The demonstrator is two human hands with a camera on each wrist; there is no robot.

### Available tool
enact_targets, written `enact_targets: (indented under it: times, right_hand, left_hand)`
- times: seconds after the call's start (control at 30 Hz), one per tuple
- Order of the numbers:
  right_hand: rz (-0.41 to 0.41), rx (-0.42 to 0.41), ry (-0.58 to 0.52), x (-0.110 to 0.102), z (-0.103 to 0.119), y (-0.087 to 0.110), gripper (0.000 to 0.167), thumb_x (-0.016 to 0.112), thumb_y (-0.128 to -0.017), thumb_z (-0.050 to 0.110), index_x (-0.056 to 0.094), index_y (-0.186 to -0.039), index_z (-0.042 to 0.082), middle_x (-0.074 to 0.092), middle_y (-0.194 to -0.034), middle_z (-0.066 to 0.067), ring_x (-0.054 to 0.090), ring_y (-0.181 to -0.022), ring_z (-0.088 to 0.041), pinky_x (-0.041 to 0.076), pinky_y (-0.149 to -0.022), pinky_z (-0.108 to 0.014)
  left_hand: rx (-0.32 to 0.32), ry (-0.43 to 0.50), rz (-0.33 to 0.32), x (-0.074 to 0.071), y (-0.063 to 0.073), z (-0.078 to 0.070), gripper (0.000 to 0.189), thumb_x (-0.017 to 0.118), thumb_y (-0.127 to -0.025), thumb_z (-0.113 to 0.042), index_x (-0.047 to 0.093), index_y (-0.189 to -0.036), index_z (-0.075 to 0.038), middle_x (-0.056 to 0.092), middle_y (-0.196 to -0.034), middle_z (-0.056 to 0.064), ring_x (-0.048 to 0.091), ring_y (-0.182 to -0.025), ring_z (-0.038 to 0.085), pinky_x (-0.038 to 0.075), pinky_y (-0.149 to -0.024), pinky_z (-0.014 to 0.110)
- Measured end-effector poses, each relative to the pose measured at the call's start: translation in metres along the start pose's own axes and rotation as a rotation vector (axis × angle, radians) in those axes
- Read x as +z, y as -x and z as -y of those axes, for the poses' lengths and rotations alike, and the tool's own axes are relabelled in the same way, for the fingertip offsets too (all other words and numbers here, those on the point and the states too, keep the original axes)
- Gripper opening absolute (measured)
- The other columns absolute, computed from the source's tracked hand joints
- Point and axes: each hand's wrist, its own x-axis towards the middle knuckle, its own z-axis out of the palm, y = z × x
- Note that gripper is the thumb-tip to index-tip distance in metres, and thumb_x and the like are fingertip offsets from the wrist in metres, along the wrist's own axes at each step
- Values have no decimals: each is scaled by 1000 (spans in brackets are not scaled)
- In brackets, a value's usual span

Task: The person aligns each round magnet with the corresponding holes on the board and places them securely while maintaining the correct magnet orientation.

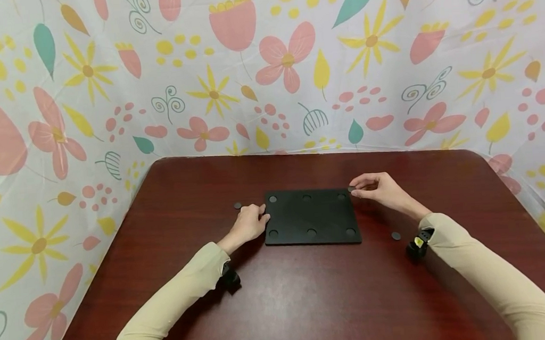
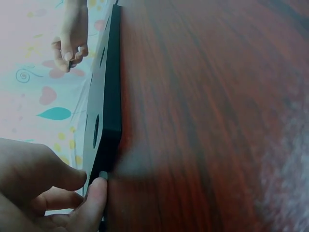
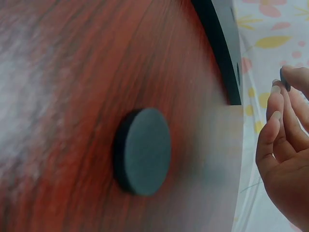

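Note:
A flat black board (image 1: 312, 216) with round recesses lies on the table. The recess at its far left corner looks lighter, as if a disc (image 1: 272, 199) sits in it. My left hand (image 1: 249, 224) grips the board's left edge; in the left wrist view the thumb and a finger (image 2: 98, 193) meet that edge. Just off the far right corner, my right hand (image 1: 378, 189) pinches a small dark disc (image 3: 285, 79) between thumb and fingertips, raised above the table. One loose disc (image 1: 238, 206) lies beyond my left hand. Another disc (image 1: 396, 236) lies right of the board, large in the right wrist view.
The dark red wooden table (image 1: 283, 308) extends around the board on every side. A floral cloth (image 1: 292, 110) hangs behind the table and along its sides. Each wrist carries a black camera, such as the right one (image 1: 418, 248).

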Motion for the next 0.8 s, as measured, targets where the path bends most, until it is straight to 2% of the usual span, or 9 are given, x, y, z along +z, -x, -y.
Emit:
enact_targets:
  times: [0.07, 0.13, 0.17, 0.23, 0.3, 0.57, 0.8]
  right_hand:
    - [10, -8, 3, 1, 2, -2, 30, 71, -90, 21, 68, -114, 5, 72, -100, -13, 68, -85, -30, 56, -71, -32]
    - [19, -12, 6, 2, 5, -3, 29, 70, -90, 21, 68, -114, 5, 72, -101, -15, 68, -87, -30, 57, -72, -32]
    - [22, -14, 8, 3, 6, -4, 30, 70, -90, 21, 68, -115, 5, 71, -102, -16, 68, -88, -31, 57, -73, -33]
    - [28, -14, 9, 4, 9, -5, 30, 70, -90, 21, 68, -115, 6, 71, -102, -16, 68, -88, -31, 57, -73, -34]
    - [31, -14, 8, 5, 11, -7, 30, 70, -90, 22, 68, -115, 6, 71, -102, -16, 68, -88, -31, 57, -74, -35]
    - [41, -19, 0, 8, 11, -13, 28, 71, -90, 21, 69, -113, 6, 71, -100, -16, 68, -86, -31, 57, -75, -36]
    - [46, -19, 18, 11, 13, -16, 26, 71, -89, 22, 69, -111, 8, 71, -100, -15, 68, -85, -27, 56, -73, -27]
  left_hand:
    - [-13, 15, 1, 0, 0, 0, 40, 53, -100, -12, 50, -136, 5, 65, -113, 27, 22, -32, 9, 24, -38, 19]
    - [-23, 21, -3, 1, 0, 0, 38, 52, -100, -10, 52, -135, 4, 65, -113, 27, 23, -33, 10, 24, -38, 19]
    - [-28, 25, -5, 1, 0, 0, 38, 52, -100, -10, 52, -135, 4, 65, -113, 27, 24, -33, 10, 25, -38, 19]
    - [-39, 34, -9, 1, 0, 0, 37, 52, -100, -8, 53, -134, 3, 58, -130, 26, 27, -33, 10, 26, -39, 19]
    - [-48, 40, -15, 1, 0, 0, 36, 52, -100, -7, 54, -134, 2, 50, -140, 23, 30, -33, 10, 27, -39, 18]
    - [-74, 59, -15, 2, 0, -1, 35, 52, -99, -7, 55, -134, 1, 48, -142, 21, 35, -35, 10, 29, -41, 18]
    - [-63, 58, -20, 2, 0, -1, 27, 52, -99, -7, 66, -120, 3, 48, -142, 21, 26, -32, 10, 25, -38, 19]
